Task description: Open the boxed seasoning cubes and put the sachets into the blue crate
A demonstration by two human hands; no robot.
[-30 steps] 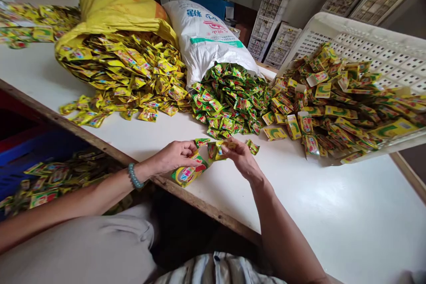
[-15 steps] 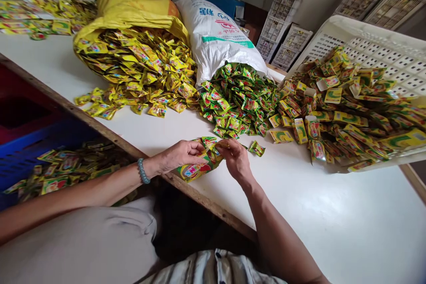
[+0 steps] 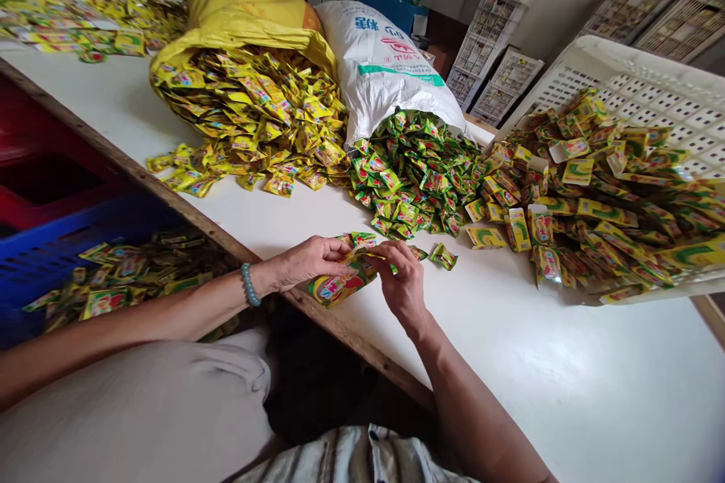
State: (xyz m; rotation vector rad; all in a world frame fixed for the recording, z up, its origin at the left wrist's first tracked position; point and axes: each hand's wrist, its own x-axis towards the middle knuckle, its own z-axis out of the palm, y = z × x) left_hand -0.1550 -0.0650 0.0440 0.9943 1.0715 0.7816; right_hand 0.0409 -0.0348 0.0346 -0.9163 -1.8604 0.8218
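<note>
Near the table's front edge, my left hand (image 3: pixel 319 264) grips the upper left part of a printed yellow-green bag (image 3: pixel 338 287). My right hand (image 3: pixel 401 275) pinches the bag's upper right edge, its fingers curled and close to the left ones. The bag's lower part hangs over the table edge. Just right of my right hand lies a small green packet (image 3: pixel 443 256). Beyond the hands, green packets (image 3: pixel 419 173) spill from a white sack (image 3: pixel 385 64). Yellow packets (image 3: pixel 266 113) spill from a yellow sack (image 3: pixel 249 7) to its left.
A white basket (image 3: pixel 640 75) tipped toward me at the right holds small yellow-green boxes (image 3: pixel 600 207). Below the table's wooden edge (image 3: pixel 209 226), a blue crate (image 3: pixel 84 230) holds packs, with a red crate (image 3: pixel 45 158) behind. White crates (image 3: pixel 498 23) are stacked at the back.
The camera view has shifted slightly, moving the table's contents rightward in the picture. My right fingers have changed position on the bag's upper edge; both hands still hold it.
</note>
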